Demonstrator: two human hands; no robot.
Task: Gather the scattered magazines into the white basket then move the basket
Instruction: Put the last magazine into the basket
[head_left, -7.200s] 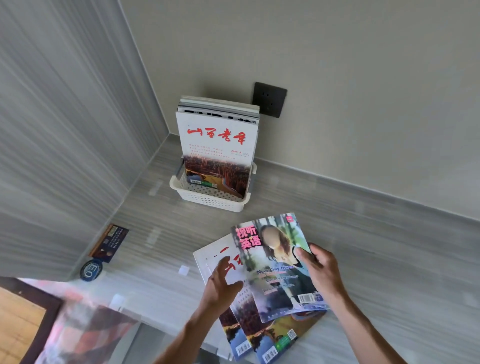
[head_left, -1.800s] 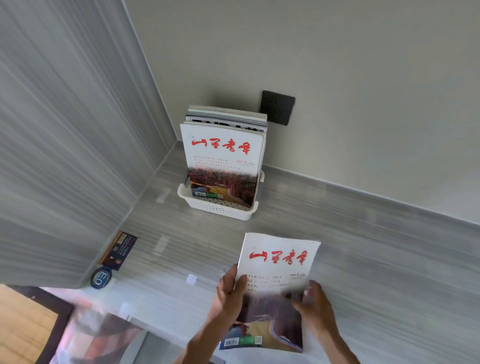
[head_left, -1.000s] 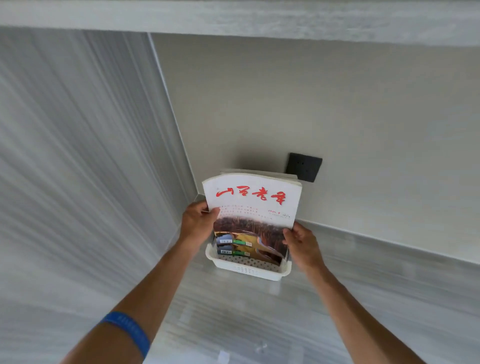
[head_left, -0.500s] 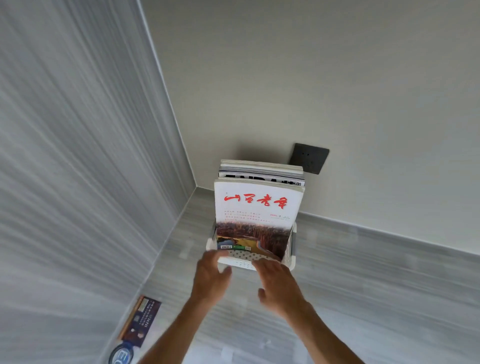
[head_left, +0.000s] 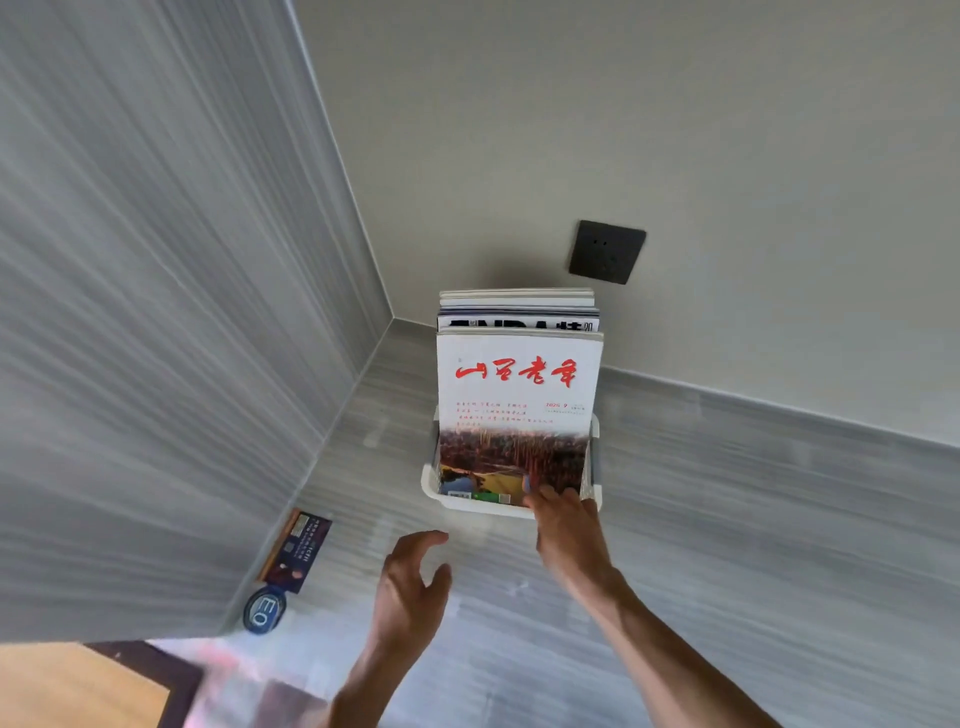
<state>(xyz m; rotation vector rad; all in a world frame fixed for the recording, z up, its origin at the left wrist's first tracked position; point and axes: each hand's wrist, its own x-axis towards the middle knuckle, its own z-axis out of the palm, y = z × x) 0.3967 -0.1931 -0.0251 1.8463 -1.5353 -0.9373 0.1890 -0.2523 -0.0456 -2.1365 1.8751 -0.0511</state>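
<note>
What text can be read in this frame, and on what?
"山西老年", red title, and "2025 9": front magazine in the white basket.
"EO": round blue badge on the counter.
Black masthead on the magazine behind: mostly hidden, unreadable.
Small red cover lines, barcodes, dark card: too small or blurred.

- The white basket (head_left: 467, 503), frame centre, is mostly hidden behind the front magazine (head_left: 519, 405).
- Rear magazines (head_left: 517, 306) show only top edges.
- Lower-left floor is blurred.
</note>
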